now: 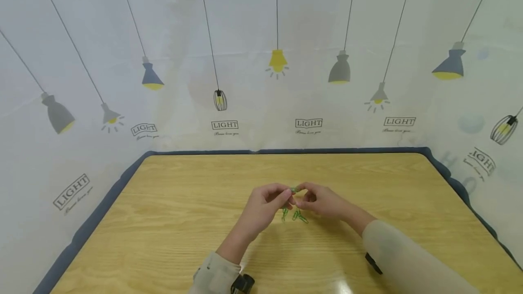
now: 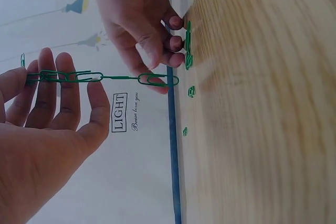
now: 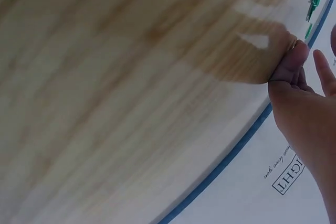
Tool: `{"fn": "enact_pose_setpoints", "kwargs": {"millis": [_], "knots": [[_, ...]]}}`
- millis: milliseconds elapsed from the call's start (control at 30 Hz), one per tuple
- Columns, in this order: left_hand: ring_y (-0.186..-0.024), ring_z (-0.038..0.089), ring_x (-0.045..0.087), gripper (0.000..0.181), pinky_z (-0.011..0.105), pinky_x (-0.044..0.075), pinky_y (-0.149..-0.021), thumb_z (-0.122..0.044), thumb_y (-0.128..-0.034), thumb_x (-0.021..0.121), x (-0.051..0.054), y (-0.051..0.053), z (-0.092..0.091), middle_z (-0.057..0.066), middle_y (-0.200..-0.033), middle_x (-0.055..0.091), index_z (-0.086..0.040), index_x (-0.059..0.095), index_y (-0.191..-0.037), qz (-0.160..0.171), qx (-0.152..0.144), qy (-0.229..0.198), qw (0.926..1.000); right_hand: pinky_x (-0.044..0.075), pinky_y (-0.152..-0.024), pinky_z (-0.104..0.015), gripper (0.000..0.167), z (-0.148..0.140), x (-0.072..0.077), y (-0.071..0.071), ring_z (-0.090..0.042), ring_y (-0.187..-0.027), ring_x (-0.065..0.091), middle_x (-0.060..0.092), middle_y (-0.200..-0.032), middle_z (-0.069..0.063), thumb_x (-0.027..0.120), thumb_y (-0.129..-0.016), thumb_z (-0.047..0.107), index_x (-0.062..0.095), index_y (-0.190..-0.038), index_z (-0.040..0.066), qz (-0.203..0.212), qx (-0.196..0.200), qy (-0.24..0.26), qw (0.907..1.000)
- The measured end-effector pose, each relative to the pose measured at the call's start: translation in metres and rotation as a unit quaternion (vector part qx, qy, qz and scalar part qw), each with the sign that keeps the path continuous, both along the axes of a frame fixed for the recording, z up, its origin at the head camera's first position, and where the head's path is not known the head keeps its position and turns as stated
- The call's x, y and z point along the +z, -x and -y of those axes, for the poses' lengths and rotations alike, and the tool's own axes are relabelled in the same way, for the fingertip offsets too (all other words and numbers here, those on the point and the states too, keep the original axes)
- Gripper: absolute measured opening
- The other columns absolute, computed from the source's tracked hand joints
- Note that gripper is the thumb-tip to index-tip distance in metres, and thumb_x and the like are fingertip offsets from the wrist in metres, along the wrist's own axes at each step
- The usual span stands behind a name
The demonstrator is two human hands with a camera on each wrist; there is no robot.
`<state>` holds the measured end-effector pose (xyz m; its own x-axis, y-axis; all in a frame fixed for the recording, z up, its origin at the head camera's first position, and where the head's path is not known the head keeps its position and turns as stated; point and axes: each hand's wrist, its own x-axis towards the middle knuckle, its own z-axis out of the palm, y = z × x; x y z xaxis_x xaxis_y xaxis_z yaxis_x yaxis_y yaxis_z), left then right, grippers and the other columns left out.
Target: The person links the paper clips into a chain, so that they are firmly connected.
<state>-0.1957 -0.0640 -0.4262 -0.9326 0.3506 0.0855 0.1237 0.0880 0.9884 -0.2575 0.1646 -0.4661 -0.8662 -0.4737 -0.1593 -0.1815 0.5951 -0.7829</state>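
Observation:
In the left wrist view, my left hand [image 2: 58,124] holds the top of a chain of green paper clips [image 2: 76,76] between thumb and fingers. The other fingers are loosely spread behind the chain, which hangs toward the table. My right hand [image 1: 320,201] is beside the left in the head view, fingers bent and close to a bit of green clip [image 1: 293,189]. Its fingertips are near loose green paper clips [image 2: 188,45] in the left wrist view. In the right wrist view, the right hand's thumb and finger meet; whether a clip is between them is hidden.
More green paper clips [image 1: 300,217] lie on the wooden table [image 1: 184,212] just below the hands. Small clips [image 2: 191,92] are also scattered there. A pale wall covering [image 1: 253,22] printed with hanging lamps surrounds the table, with a dark blue border [image 1: 327,150] along its edge.

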Motion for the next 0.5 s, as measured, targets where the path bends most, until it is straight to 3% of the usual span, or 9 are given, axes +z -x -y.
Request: {"fn": "enact_pose_setpoints", "kwargs": {"millis": [233,500], "knots": [[-0.097,0.022,0.075,0.029,0.043,0.062,-0.1,-0.023,-0.1104,0.06,0.0015,0.0018,0.0004,0.016,-0.11,0.076,0.002,0.073,-0.12,-0.003,0.0,-0.002,1.0,0.043,-0.072,-0.033,0.034,-0.0004,0.0006,0.0028,-0.02,-0.086,0.05,0.059,-0.096,-0.007,0.078,-0.099,0.024,0.068,-0.131,0.016,-0.031,0.064,-0.037,0.9968],[-0.1,0.022,0.075,0.027,0.039,0.062,-0.099,-0.023,-0.1098,0.062,0.0,0.0032,0.0011,0.028,-0.114,0.075,-0.001,0.074,-0.12,0.002,0.003,0.005,1.0,0.047,-0.09,-0.042,0.023,0.0042,0.0003,-0.0034,-0.025,-0.106,0.05,0.055,-0.121,-0.011,0.084,-0.094,0.026,0.073,-0.114,0.023,-0.006,0.069,-0.064,0.9955]]}}
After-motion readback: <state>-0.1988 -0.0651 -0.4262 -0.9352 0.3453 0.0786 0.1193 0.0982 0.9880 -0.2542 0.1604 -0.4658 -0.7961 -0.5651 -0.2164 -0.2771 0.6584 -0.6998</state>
